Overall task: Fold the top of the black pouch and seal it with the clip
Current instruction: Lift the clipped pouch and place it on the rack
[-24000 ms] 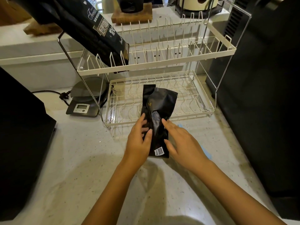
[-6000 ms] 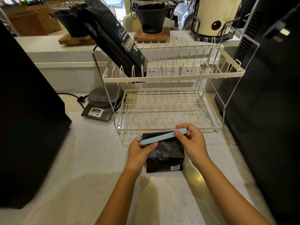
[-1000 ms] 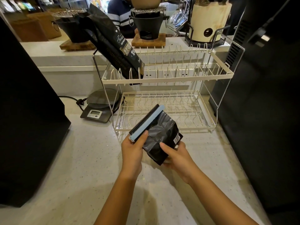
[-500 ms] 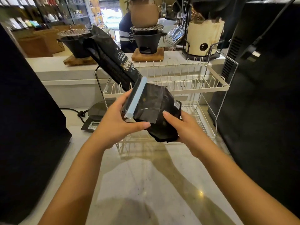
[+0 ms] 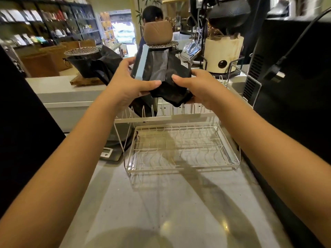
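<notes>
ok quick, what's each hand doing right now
Left hand: closed on the clipped end of the black pouch, beside the blue clip.
Right hand: closed on the pouch's other end.

A white wire dish rack (image 5: 180, 151) stands on the pale tabletop (image 5: 161, 203). Left of the rack sits a digital scale (image 5: 110, 153). Behind the rack, a cream canister (image 5: 223, 52) and what may be a brown pot (image 5: 157, 32) on a mesh stand.

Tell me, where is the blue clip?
Up in the middle of the head view, the blue clip is clamped on the black pouch, by the left hand.
</notes>
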